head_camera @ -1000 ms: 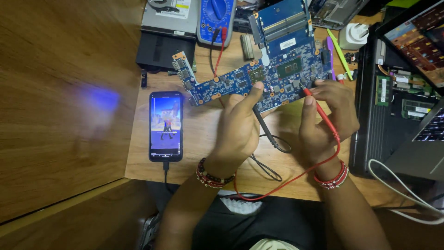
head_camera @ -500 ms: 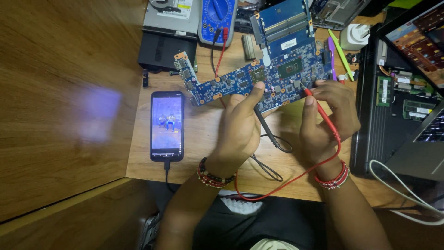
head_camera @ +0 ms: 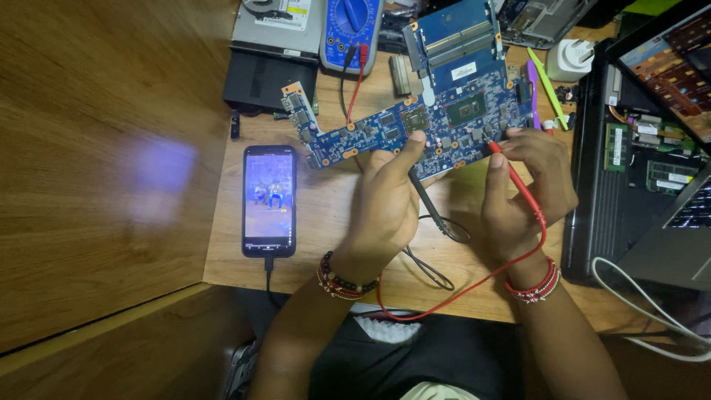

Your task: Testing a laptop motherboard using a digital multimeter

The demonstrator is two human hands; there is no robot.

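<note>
Left fingers (head_camera: 404, 152) curled and pinching the black probe (head_camera: 428, 201), tip pressed down onto the blue circuit board (head_camera: 437, 118) near its lower edge. Left hand (head_camera: 385, 207) resting just in front of the board, beaded bracelet (head_camera: 344, 281) at the wrist, black lead (head_camera: 429, 263) looping back over the wood.

Right fingers (head_camera: 518, 144) closed together around the red probe (head_camera: 515, 178), its point touching the board's lower right part. Right hand (head_camera: 526, 192) close beside the left, a red-and-white bracelet (head_camera: 533, 285) on the wrist, red lead (head_camera: 459, 292) curving down and across toward the body.

Board lying flat on the wooden desk (head_camera: 333, 215), angled, a narrow arm of it reaching left, a dark square chip (head_camera: 466, 107) near the middle.

Just left of the hands, a phone (head_camera: 269, 200) face up with a lit screen, plugged in at its near end. Behind the board, a blue multimeter (head_camera: 350, 26) with red and black plugs, beside a grey drive (head_camera: 278, 26) stacked on a black box (head_camera: 259, 78). At the right, an opened laptop (head_camera: 637, 148) showing its insides, a white adapter (head_camera: 574, 59), a green stick (head_camera: 548, 85), and a white cable (head_camera: 652, 326) trailing off the corner.
</note>
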